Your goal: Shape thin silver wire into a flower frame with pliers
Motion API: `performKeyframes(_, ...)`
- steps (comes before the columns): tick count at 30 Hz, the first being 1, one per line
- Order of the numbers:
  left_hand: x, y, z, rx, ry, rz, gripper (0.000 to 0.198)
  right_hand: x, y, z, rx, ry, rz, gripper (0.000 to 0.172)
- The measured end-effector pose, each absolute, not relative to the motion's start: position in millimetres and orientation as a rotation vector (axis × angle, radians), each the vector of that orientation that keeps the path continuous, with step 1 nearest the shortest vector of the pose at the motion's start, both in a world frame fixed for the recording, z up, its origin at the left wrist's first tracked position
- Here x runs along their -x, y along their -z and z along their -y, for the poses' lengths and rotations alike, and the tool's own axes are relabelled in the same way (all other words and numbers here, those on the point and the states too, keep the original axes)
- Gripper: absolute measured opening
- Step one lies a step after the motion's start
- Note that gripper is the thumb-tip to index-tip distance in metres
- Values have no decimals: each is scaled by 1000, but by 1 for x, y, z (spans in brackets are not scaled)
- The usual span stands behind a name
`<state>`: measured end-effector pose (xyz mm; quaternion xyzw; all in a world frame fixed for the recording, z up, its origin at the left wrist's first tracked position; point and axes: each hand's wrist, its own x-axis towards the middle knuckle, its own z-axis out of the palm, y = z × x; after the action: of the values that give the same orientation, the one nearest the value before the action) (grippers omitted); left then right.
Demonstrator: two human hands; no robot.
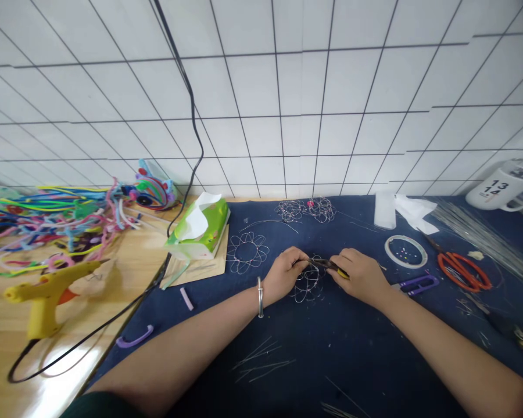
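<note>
My left hand (284, 273), with a silver bangle on the wrist, pinches a wire flower frame (305, 287) over the dark blue cloth. From the right, my right hand (353, 271) is closed round a pair of pliers (340, 271) whose jaws meet the wire close to my left fingertips. The exact grip point is hidden by the fingers. To the left lies another flower-shaped wire frame (247, 253). Behind my hands rest bunched wire shapes (292, 210), with a pink bit near them.
Orange-handled scissors (464, 271), a purple-handled cutter (418, 284), a white ring dish (387, 255) of beads and a wire bundle (488, 238) lie right. Tissues (209, 232), a yellow glue gun (43, 296) and pipe cleaners (70, 220) are left. Loose wires (261, 363) lie in front.
</note>
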<state>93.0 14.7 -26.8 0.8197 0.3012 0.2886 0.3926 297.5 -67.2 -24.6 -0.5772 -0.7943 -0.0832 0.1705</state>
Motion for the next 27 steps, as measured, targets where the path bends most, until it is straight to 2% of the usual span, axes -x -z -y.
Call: performKeyframes(27, -93, 29, -16, -2095, -748, -713, 15, -296, 22, 69, 1709, 313, 2325, 22)
